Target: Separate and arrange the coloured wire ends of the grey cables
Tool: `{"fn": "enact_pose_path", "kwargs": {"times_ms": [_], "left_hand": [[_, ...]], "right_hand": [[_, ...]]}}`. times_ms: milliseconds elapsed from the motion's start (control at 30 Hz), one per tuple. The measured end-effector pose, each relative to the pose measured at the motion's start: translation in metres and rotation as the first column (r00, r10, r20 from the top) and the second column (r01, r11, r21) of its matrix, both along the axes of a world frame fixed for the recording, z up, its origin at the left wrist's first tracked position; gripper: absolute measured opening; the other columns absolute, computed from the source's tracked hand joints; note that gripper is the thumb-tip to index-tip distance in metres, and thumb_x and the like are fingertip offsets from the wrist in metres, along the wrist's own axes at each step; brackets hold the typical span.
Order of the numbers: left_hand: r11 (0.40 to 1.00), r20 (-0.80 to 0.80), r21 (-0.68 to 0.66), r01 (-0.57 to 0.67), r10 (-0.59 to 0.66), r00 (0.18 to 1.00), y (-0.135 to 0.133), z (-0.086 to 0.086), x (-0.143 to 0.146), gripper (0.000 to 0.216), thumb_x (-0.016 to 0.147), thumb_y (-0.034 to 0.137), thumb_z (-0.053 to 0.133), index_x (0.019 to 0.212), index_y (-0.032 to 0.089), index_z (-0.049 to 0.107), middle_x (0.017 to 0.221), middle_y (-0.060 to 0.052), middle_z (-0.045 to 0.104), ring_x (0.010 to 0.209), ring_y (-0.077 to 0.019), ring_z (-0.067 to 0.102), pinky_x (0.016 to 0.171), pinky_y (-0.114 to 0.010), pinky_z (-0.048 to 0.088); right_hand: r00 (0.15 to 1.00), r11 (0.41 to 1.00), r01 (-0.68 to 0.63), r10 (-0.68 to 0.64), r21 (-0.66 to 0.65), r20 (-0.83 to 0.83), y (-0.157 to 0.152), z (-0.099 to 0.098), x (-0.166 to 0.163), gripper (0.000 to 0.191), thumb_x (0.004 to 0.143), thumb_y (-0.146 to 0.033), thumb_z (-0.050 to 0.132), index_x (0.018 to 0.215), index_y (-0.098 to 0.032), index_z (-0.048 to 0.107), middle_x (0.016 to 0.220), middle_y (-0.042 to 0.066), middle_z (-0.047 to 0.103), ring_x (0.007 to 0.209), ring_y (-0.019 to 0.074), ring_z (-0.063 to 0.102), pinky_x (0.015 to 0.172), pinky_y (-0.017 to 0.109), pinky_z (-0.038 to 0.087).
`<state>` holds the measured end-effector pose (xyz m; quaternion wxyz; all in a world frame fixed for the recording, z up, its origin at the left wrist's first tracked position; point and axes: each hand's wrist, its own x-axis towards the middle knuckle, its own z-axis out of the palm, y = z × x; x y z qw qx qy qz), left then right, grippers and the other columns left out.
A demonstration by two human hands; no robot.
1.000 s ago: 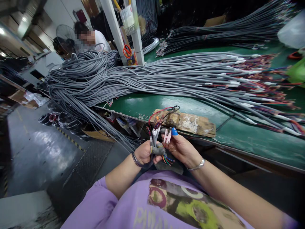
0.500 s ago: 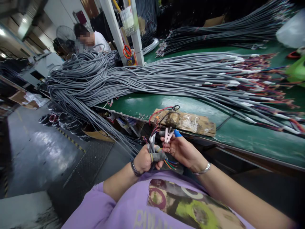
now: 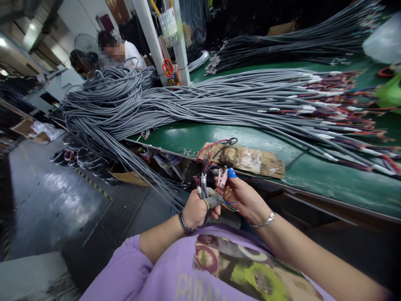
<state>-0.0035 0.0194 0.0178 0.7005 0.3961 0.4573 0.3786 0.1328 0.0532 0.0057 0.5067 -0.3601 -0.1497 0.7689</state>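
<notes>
My left hand (image 3: pixel 196 211) is closed around several grey cables (image 3: pixel 204 191). Their white-banded ends point up, with thin coloured wires (image 3: pixel 207 164) fanning out above. A grey cover wraps the left thumb. My right hand (image 3: pixel 246 196), with a blue cover on its thumb tip, pinches a small pink clip (image 3: pixel 222 179) between thumb and fingers, just right of the cable ends. Thin orange, green and blue wires (image 3: pixel 230 206) stick out between the two hands. The tips of the right fingers are partly hidden behind the clip and wires.
A worn wooden block (image 3: pixel 250 159) with red and black leads lies on the green table (image 3: pixel 184 136) edge. Long grey cables (image 3: pixel 194 100) cover the table behind, and some hang off its left side. A person (image 3: pixel 117 54) sits beyond a white post (image 3: pixel 150 42).
My left hand and its cables have shifted slightly right, and the coloured wire ends stand higher. The pink clip has turned in my right hand, its arms now appearing closer together.
</notes>
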Motion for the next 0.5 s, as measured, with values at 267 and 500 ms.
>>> {"fn": "enact_pose_path", "kwargs": {"times_ms": [267,500], "left_hand": [[1.0,-0.035,-0.013,-0.004,0.003,0.999,-0.001,0.002,0.001,0.049,0.06,0.056,0.077,0.055,0.013,0.055,0.045,0.0,0.054,0.034,-0.0074,0.045,0.037,-0.02,0.038],[0.999,0.005,0.031,-0.02,0.02,1.0,-0.013,-0.003,-0.006,0.044,0.065,0.051,0.077,0.059,0.013,0.056,0.046,0.0,0.056,0.036,-0.0081,0.048,0.037,-0.02,0.039]], "right_hand": [[0.992,0.999,-0.047,0.045,-0.013,-0.114,-0.004,-0.005,0.0,0.035,0.081,-0.054,0.064,0.088,-0.02,0.069,0.071,0.004,0.07,0.061,0.0167,0.064,0.059,0.031,0.056],[0.985,0.995,-0.098,0.096,-0.008,-0.146,-0.006,-0.001,0.003,0.039,0.084,-0.057,0.058,0.083,-0.02,0.069,0.081,0.005,0.071,0.06,0.0133,0.061,0.057,0.026,0.053]]}}
